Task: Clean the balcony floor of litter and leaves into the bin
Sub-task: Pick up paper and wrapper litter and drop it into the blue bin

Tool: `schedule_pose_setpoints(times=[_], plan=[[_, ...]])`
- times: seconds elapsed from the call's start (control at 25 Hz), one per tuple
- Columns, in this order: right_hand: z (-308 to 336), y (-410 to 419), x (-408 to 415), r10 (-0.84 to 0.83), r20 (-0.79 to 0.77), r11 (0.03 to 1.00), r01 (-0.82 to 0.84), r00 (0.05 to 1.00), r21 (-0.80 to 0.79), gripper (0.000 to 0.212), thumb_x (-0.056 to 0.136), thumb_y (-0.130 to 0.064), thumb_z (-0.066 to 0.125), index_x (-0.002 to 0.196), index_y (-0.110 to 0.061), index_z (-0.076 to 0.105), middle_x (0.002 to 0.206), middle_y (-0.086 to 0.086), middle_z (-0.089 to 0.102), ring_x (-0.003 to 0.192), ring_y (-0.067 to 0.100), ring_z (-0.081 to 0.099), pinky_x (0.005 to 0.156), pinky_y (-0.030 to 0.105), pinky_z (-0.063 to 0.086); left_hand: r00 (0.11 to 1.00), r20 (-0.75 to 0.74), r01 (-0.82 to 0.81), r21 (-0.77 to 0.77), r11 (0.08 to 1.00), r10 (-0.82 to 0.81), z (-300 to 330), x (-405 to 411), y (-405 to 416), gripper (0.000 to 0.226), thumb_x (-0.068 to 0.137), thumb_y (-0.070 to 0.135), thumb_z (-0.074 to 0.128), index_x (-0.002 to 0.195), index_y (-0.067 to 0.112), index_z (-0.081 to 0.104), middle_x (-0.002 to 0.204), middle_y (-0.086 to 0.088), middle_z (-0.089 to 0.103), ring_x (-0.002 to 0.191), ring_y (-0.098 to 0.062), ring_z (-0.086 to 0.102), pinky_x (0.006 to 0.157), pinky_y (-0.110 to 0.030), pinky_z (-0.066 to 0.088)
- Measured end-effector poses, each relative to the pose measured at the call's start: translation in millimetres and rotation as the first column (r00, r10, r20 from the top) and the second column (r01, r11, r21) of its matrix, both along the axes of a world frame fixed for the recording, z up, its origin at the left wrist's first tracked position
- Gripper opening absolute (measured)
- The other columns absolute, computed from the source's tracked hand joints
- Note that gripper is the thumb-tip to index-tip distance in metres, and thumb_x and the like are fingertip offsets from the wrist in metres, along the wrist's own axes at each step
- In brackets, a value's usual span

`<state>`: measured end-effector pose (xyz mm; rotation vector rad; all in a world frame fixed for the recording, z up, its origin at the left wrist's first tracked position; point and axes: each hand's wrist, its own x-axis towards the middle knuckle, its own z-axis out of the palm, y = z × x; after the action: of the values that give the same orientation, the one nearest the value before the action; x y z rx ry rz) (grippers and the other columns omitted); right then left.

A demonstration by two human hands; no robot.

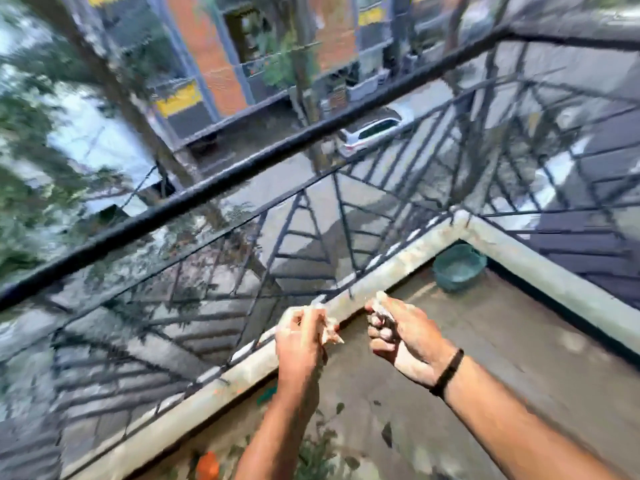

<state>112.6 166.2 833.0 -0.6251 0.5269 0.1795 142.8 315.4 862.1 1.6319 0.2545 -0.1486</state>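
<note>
My left hand (301, 336) grips a crumpled pale scrap of litter (330, 336) with a pinkish tip that pokes out to the right. My right hand (398, 327), a dark band on its wrist, is curled round a small whitish scrap (381, 304). Both hands are held up above the balcony floor (467, 358), close to the pale kerb (367, 282) under the railing. A teal round bin (459, 266) stands in the far corner of the balcony. Green leaves (322, 445) lie on the floor below my forearms. The whole view is blurred.
A black metal railing (242, 178) runs along the kerb and turns at the far corner. An orange object (207, 465) lies on the floor at the bottom edge. A small teal thing (268, 394) lies against the kerb. Beyond the railing are a street, a white car and trees far below.
</note>
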Motion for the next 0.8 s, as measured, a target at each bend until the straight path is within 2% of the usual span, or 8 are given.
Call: schedule_pose_setpoints(times=[0.16, 0.32, 0.44, 0.52, 0.68, 0.8], plan=[[11, -110, -24, -0.198, 0.036, 0.98, 0.197, 0.98, 0.033, 0.024, 0.101, -0.027, 0.048, 0.085, -0.011, 0.055, 0.061, -0.001, 0.039, 0.041, 0.005, 0.03, 0.036, 0.016, 0.021, 0.994, -0.063, 0.078, -0.11, 0.991, -0.085, 2, 6, -107, 0.025, 0.097, 0.013, 0.061, 0.073, 0.012, 0.056, 0.057, -0.006, 0.059, 0.034, -0.006, 0.041, 0.035, -0.015, 0.027], [19, -192, -57, -0.429, 0.091, 0.903, 0.431, 0.899, 0.004, 0.017, 0.096, -0.027, 0.055, 0.087, -0.012, 0.057, 0.062, -0.001, 0.043, 0.045, 0.006, 0.032, 0.037, 0.017, 0.024, 0.945, -0.007, 0.325, -0.118, 0.938, -0.328, 10, -2, -191, 0.024, 0.096, 0.022, 0.066, 0.076, 0.015, 0.054, 0.055, -0.002, 0.046, 0.041, -0.009, 0.034, 0.039, -0.02, 0.027], [18, -230, -77, -0.545, 0.086, 0.838, 0.545, 0.834, 0.031, 0.018, 0.099, -0.025, 0.053, 0.088, -0.011, 0.057, 0.062, 0.0, 0.045, 0.045, 0.007, 0.032, 0.037, 0.018, 0.025, 0.894, 0.016, 0.445, -0.136, 0.885, -0.447, 6, 1, -237, 0.023, 0.099, 0.022, 0.062, 0.08, 0.013, 0.053, 0.055, 0.0, 0.045, 0.045, -0.01, 0.038, 0.04, -0.021, 0.032], [19, -253, -89, -0.598, 0.078, 0.801, 0.599, 0.798, 0.011, 0.022, 0.101, -0.026, 0.051, 0.088, -0.01, 0.058, 0.061, 0.0, 0.044, 0.046, 0.007, 0.032, 0.039, 0.017, 0.022, 0.865, -0.024, 0.495, -0.134, 0.859, -0.502, 0, 4, -272, 0.019, 0.1, 0.023, 0.061, 0.085, 0.012, 0.054, 0.06, -0.003, 0.048, 0.046, -0.011, 0.044, 0.04, -0.022, 0.035], [21, -305, -101, -0.715, 0.059, 0.693, 0.717, 0.697, -0.08, 0.022, 0.101, -0.023, 0.05, 0.086, -0.009, 0.058, 0.062, 0.001, 0.043, 0.047, 0.008, 0.031, 0.042, 0.018, 0.021, 0.758, -0.071, 0.631, -0.169, 0.757, -0.648, -15, 14, -349, 0.016, 0.1, 0.02, 0.058, 0.086, 0.012, 0.055, 0.063, -0.003, 0.054, 0.047, -0.012, 0.048, 0.039, -0.022, 0.035], [19, -341, -103, -0.794, 0.008, 0.603, 0.789, 0.608, -0.12, 0.021, 0.101, -0.024, 0.05, 0.086, -0.011, 0.057, 0.06, 0.0, 0.044, 0.046, 0.008, 0.03, 0.041, 0.018, 0.021, 0.634, -0.058, 0.744, -0.228, 0.628, -0.772, -12, 19, -405, 0.015, 0.098, 0.017, 0.06, 0.087, 0.013, 0.051, 0.062, -0.002, 0.048, 0.045, -0.011, 0.04, 0.039, -0.021, 0.029]])
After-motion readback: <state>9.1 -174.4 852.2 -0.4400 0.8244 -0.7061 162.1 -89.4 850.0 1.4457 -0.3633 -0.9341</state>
